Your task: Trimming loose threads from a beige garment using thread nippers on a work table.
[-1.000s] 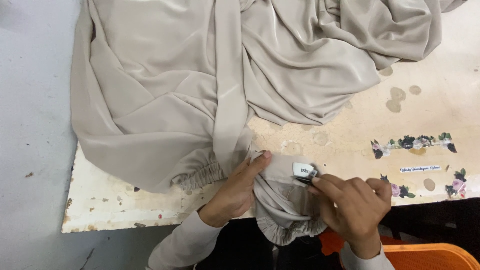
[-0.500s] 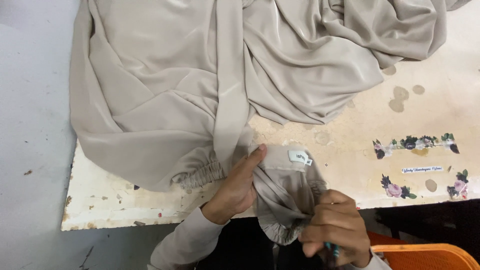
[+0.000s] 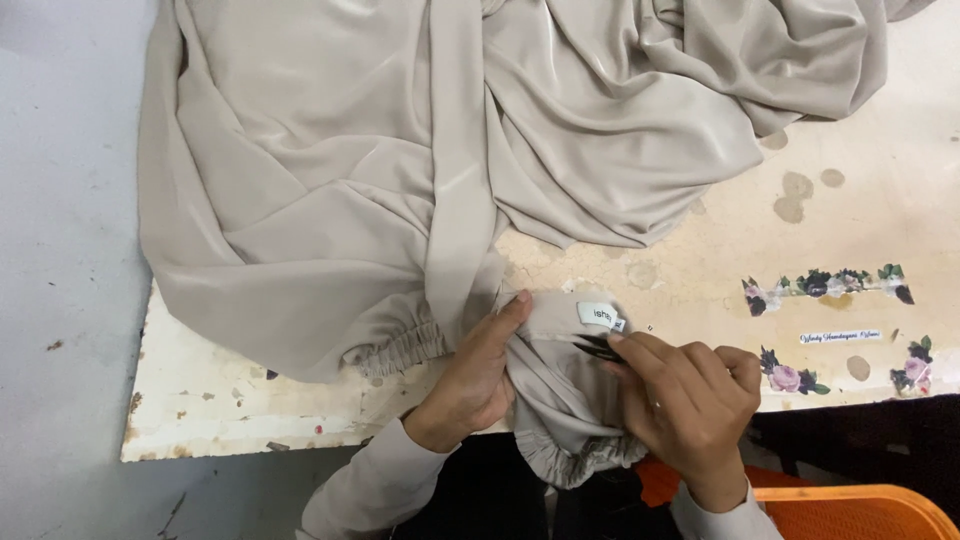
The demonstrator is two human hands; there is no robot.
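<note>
A large beige garment lies spread in folds over a worn cream table. My left hand pinches and holds down a fold of the beige fabric near the table's front edge, thumb on top. My right hand grips a small dark tool, its tip lying on the fabric just below a small white sewn-in label. A gathered elastic cuff sits left of my left hand, and another gathered edge hangs over the table edge.
Flower stickers and brown stains mark the table's right part. An orange plastic crate stands below my right hand. Grey floor lies to the left of the table.
My right hand dropped below the table edge half a second ago and has come back up to the label with the dark tool. My left hand stayed on the fabric.
</note>
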